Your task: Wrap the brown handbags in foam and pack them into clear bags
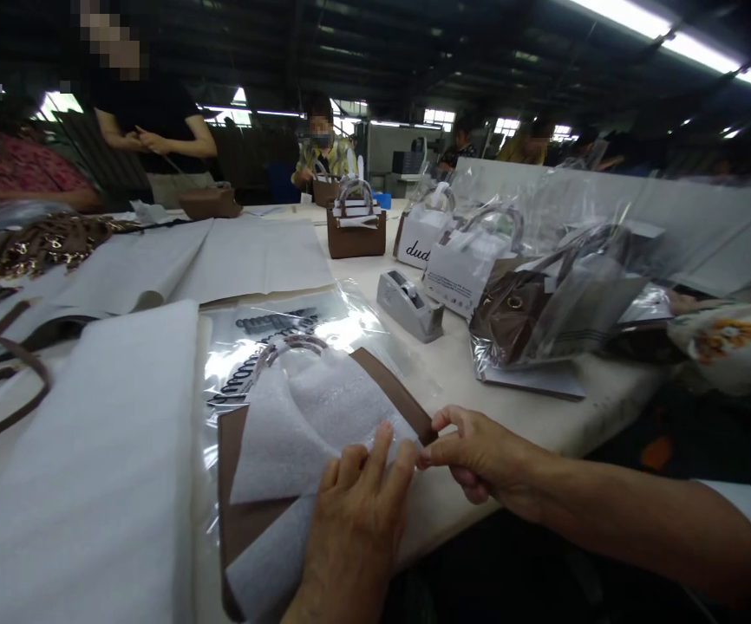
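A brown handbag (236,529) lies on the table in front of me, partly covered by a thin white foam sheet (277,442). Its handles (290,345) are wrapped and point away from me. My left hand (362,511) rests on the sheet with its fingers stretched out, pressing it against the bag. At the bag's right corner, my right hand (479,451) pinches the edge of the foam sheet between thumb and forefinger. Under the bag is a clear plastic bag (219,342) with black lettering.
A tape dispenser (408,305) stands beyond the bag. Wrapped handbags (466,264) line the right, near another person's sleeve (727,342). White sheets (108,451) are stacked at left, beside brown straps (37,373). A brown handbag (355,236) stands farther back; several people sit or stand around.
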`<state>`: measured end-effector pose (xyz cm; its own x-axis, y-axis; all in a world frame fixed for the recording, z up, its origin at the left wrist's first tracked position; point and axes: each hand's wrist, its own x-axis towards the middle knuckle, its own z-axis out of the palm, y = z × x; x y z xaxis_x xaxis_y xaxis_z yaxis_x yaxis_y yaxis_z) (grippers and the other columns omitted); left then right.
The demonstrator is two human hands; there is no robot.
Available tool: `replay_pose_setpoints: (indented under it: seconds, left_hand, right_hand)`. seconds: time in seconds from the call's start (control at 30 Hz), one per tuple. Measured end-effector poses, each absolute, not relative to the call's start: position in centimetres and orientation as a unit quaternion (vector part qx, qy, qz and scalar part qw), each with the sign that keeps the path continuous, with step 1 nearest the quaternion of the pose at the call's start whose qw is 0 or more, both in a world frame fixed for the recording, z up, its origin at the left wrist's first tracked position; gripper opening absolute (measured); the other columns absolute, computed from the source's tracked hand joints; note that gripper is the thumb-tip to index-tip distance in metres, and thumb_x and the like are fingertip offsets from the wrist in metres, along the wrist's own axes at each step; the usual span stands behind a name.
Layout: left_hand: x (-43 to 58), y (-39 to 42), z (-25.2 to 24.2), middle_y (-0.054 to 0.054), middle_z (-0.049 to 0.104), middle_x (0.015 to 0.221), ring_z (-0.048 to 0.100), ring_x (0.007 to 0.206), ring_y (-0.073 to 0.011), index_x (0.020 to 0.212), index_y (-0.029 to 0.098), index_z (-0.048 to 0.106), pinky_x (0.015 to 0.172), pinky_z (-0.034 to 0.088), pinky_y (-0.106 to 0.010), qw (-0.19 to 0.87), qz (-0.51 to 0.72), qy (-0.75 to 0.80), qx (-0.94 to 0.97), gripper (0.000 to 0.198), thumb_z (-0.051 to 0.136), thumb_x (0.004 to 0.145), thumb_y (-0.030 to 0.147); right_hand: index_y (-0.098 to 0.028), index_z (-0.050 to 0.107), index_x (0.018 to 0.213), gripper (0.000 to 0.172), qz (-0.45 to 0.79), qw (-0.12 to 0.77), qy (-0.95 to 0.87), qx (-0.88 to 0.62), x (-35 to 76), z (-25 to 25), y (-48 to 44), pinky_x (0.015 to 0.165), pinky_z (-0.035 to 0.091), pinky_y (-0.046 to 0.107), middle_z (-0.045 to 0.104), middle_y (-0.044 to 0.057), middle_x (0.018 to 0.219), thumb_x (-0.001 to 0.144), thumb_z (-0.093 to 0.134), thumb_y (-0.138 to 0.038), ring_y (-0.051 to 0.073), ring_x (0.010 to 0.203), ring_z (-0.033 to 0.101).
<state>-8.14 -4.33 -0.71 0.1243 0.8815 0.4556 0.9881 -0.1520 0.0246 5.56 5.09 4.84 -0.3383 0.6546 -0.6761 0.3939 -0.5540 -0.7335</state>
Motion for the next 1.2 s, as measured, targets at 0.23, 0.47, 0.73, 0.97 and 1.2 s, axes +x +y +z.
replay_pose_setpoints:
  seconds: [0.23, 0.47, 0.73, 0.97, 1.2]
  left_hand:
    - [-7.7, -4.7, -0.7, -0.006, 0.045, 0.131, 0.049, 0.096, -0.0251, 0.115, 0.036, 0.051, 0.075, 0.041, -0.037, 0.172, -0.148, -0.628, -0.744, 0.043, 0.06, 0.075, 0.021]
    - [-6.7, -4.9, -0.7, -0.012, 0.046, 0.128, 0.051, 0.098, -0.027, 0.118, 0.036, 0.047, 0.074, 0.044, -0.039, 0.203, -0.092, -0.62, -0.752, 0.044, 0.057, 0.078, 0.021]
    - [-10.7, -10.1, 2.4, -0.007, 0.06, 0.091, 0.055, 0.09, -0.0167, 0.097, 0.016, 0.058, 0.08, 0.048, -0.03, 0.198, -0.287, -0.541, -0.765, 0.022, 0.047, 0.079, 0.009]
    - [-22.3, -5.4, 6.8, -0.011, 0.037, 0.135, 0.032, 0.126, -0.0215, 0.13, 0.018, 0.034, 0.103, 0.03, -0.043, 0.105, -0.241, -0.705, -0.659, 0.059, 0.043, 0.074, 0.003]
    - [-24.6, 2.5, 6.5, 0.0, 0.067, 0.081, 0.061, 0.079, -0.0164, 0.078, 0.017, 0.064, 0.08, 0.048, -0.028, -0.132, -0.223, -0.671, -0.695, 0.011, 0.059, 0.07, 0.021]
  right_hand:
    - [-0.017, 0.04, 0.082, 0.015, 0.698, 0.132, -0.445, -0.546, 9.3, 3.2, 4.6, 0.031, 0.014, 0.013, 0.056, -0.002, 0.063, 0.081, 0.047, -0.03, -0.001, 0.031, 0.023]
    - [-0.018, 0.047, 0.104, 0.027, 0.675, 0.348, -0.626, -0.181, 3.5, 6.2, 7.2, 0.086, 0.046, 0.03, 0.059, 0.005, 0.098, 0.087, 0.046, -0.039, 0.014, 0.092, 0.059]
    - [-0.014, 0.026, 0.138, 0.089, 0.465, 0.189, -0.862, -0.073, -1.6, 2.7, 6.3, 0.106, 0.026, 0.042, 0.031, 0.014, 0.139, 0.068, 0.064, -0.054, 0.026, 0.127, 0.03]
    - [-0.02, 0.026, 0.139, 0.057, 0.389, 0.263, -0.878, -0.095, -2.4, 2.1, 5.4, 0.108, 0.026, 0.037, 0.031, 0.006, 0.14, 0.085, 0.044, -0.022, 0.018, 0.129, 0.029]
    - [-0.023, 0.048, 0.126, 0.041, 0.55, 0.216, -0.783, -0.195, -1.9, 3.7, 6.8, 0.099, 0.037, 0.038, 0.053, 0.005, 0.122, 0.09, 0.036, -0.039, 0.023, 0.112, 0.05]
